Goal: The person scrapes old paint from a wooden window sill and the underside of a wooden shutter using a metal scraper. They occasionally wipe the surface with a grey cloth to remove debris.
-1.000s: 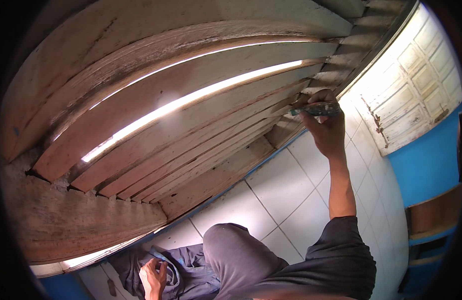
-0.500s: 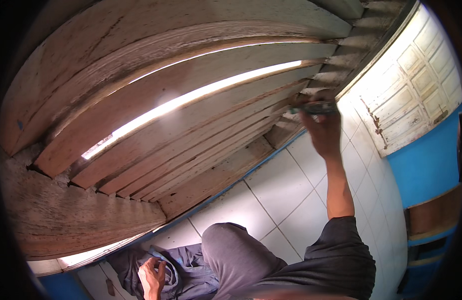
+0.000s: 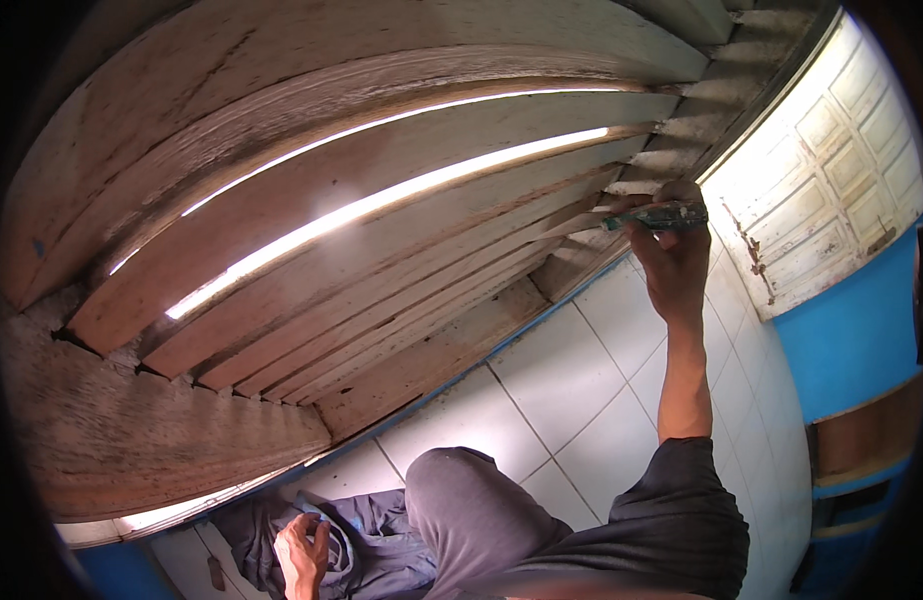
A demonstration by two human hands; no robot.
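Two bare hands in view. Right hand [image 3: 673, 268] — fingers closed round a green-handled tool [image 3: 673, 215], held at the right end of the wooden slats [image 3: 381, 255]; its pale blade [image 3: 573, 228] points left along them, contact cannot be told. Left hand [image 3: 299, 558] — fingers loosely curled over dark cloth [image 3: 386, 540], lower left; whether it pinches any, cannot tell. White floor tiles [image 3: 526, 415] lie beside the slats.
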